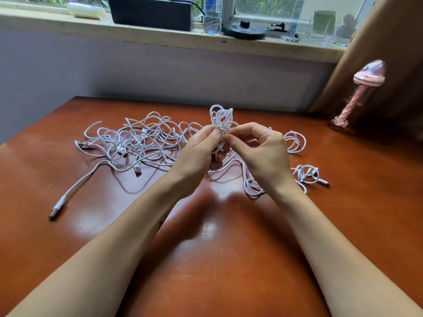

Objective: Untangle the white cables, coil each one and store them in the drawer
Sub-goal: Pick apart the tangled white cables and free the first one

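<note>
A tangle of white cables [137, 140] lies spread over the far half of the brown table [206, 259], with USB plugs showing at its left and lower edges. My left hand [199, 154] grips a bundle of white cable loops [220, 117] that stands upright above my fingers. My right hand [258, 149] pinches a strand wound round the middle of that bundle. A small coiled white cable [306, 173] rests on the table to the right of my right wrist. More loose loops [295, 140] lie behind my right hand. No drawer is in view.
A pink mushroom-shaped lamp [350, 104] stands at the table's far right corner beside a brown curtain [377, 53]. The windowsill behind holds a black box [151, 12], a water bottle [212, 14] and a dark round lid [243, 30]. One thick cable [75, 188] trails toward the table's left edge.
</note>
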A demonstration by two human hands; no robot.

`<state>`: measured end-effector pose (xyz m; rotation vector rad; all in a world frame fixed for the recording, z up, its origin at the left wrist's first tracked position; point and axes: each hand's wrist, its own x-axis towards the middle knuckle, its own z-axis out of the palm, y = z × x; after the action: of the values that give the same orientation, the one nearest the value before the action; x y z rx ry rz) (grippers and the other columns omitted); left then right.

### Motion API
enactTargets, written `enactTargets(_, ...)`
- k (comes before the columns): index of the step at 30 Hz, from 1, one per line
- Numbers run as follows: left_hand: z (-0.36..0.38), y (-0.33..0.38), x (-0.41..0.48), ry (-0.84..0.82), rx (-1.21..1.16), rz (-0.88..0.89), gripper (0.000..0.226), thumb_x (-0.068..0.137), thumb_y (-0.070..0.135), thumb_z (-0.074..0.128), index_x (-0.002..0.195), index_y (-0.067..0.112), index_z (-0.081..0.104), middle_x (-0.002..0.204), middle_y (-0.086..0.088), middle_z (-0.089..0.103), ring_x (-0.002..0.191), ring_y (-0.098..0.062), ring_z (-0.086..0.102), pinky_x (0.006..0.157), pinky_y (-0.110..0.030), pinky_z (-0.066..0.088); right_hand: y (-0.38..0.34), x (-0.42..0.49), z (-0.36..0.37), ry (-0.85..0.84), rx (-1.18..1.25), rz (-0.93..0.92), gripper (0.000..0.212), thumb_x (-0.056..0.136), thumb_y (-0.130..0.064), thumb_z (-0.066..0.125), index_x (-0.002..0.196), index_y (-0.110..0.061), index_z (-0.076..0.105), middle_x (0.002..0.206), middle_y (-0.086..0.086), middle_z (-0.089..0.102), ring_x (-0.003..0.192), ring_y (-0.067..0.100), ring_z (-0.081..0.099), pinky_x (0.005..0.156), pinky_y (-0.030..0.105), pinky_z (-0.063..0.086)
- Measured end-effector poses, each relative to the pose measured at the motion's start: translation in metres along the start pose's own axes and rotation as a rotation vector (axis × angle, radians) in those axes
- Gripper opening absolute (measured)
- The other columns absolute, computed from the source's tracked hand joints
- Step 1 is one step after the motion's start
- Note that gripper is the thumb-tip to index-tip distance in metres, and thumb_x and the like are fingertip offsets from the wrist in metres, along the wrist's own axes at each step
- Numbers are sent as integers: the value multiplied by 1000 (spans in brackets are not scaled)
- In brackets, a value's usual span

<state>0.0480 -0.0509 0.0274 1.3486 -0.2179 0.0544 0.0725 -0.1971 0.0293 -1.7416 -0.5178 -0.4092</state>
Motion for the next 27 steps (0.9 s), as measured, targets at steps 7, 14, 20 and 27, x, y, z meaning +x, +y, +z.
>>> enactTargets(7,-1,1,0,-18,23,-15,32,109,17,38,87,22,60,70,4,52,61,-10,41,56,-25,29,-1,1,0,7,52,82,8,84,-10,82,89,-12,76,81,-1,77,73,7,71,72,18,53)
enactTargets(14,-1,-4,1,-31,64,-35,24,109,17,37,100,13,58,70,4,56,57,-8,43,54,-24,30,-4,2,-2,71,171,152,36,76,-13,89,96,-7,60,80,17,72,68,18,68,65,31,56)
enactTargets(20,0,-5,2,-14,55,-34,24,109,16,37,103,12,60,72,3,53,58,-9,41,55,-24,29,1,0,4,122,126,134,42,80,-16,87,96,-14,49,84,14,72,76,20,72,72,35,58)
enactTargets(27,1,-8,2,-23,95,-25,30,110,19,36,117,-4,54,72,5,48,60,-8,41,58,-24,32,1,-5,8,164,-154,-43,14,86,-24,81,95,-24,71,73,-5,72,66,11,69,67,31,57)
